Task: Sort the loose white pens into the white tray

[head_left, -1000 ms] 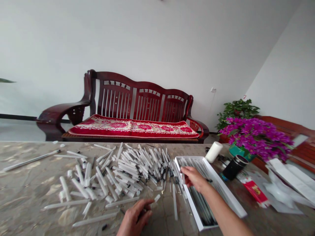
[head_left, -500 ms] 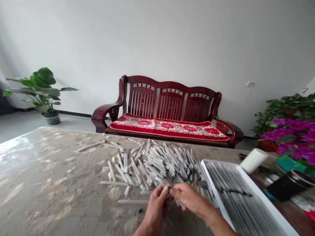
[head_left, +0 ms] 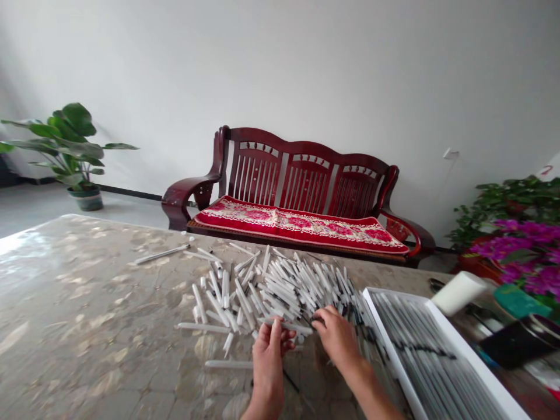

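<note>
The left hand (head_left: 269, 350) pinches a tube (head_left: 300, 328), thumb and fingers closed on it. Just beside it, the right hand (head_left: 335, 335) curls partway; whether it grips anything I cannot tell. Beyond the 2 hands lies a pile (head_left: 301, 280) of loose pieces (still a big one), while right of them the box (head_left: 472, 357) already holds rows of pens (head_left: 446, 373).
</note>
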{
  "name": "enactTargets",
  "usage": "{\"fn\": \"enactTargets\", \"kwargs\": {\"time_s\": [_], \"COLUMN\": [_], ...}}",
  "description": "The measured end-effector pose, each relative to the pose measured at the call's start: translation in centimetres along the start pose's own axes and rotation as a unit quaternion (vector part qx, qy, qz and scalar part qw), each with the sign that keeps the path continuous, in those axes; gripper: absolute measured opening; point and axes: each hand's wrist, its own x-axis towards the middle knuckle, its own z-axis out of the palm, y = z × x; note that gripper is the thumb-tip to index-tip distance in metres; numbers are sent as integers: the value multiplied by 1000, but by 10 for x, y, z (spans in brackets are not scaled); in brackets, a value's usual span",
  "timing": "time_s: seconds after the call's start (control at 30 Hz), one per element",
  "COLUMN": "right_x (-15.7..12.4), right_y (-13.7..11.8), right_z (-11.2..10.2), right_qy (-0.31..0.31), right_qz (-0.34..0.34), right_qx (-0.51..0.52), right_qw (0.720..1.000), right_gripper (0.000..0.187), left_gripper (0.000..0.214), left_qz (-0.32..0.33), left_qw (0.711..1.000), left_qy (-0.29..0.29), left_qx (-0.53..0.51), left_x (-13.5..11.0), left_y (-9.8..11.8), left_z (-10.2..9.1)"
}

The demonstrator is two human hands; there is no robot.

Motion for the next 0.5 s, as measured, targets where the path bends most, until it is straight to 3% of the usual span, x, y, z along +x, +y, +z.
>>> {"fn": "enactTargets", "kwargs": {"time_s": [0.23,0.5], "right_x": [-1,-9], "right_y": [-6,-5], "right_z": [3,2], "right_qy": [21,40], "right_qz": [-9,-8], "right_qx": [-76,-20], "right_qw": [997,999], "right_gripper": [18,19], "left_gripper": [50,44], "left_qz": [-17,-24], "left_qw": [1000,999], "left_qy": [-22,-10], "left_qx": [-5,-29], "left_x": [1,1], "left_y": [-5,-6], "left_z": [0,-2]}}
